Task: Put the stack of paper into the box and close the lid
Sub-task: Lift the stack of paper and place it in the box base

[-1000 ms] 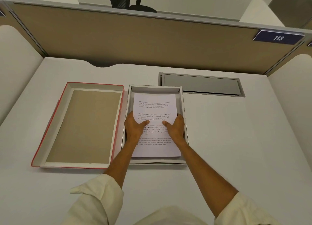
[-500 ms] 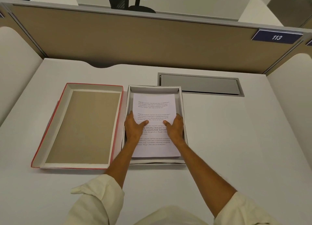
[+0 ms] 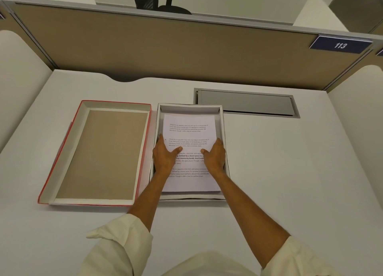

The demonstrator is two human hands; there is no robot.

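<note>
A white open box [image 3: 226, 143] sits in the middle of the white desk [image 3: 290, 172]. A stack of paper [image 3: 188, 128] with printed text lies inside it, a little short of the box's far wall. My left hand [image 3: 165, 157] holds the stack's left edge and my right hand [image 3: 214, 157] holds its right edge. Both thumbs rest on the top sheet, and the fingers are tucked down along the sides. The lid [image 3: 99, 153], red outside with a brown inner face, lies upside down just left of the box, touching it.
A grey cable hatch [image 3: 246, 103] is set into the desk behind the box on the right. A tan partition [image 3: 165, 47] with a sign reading 113 [image 3: 341, 45] closes the far side. White side panels flank the desk.
</note>
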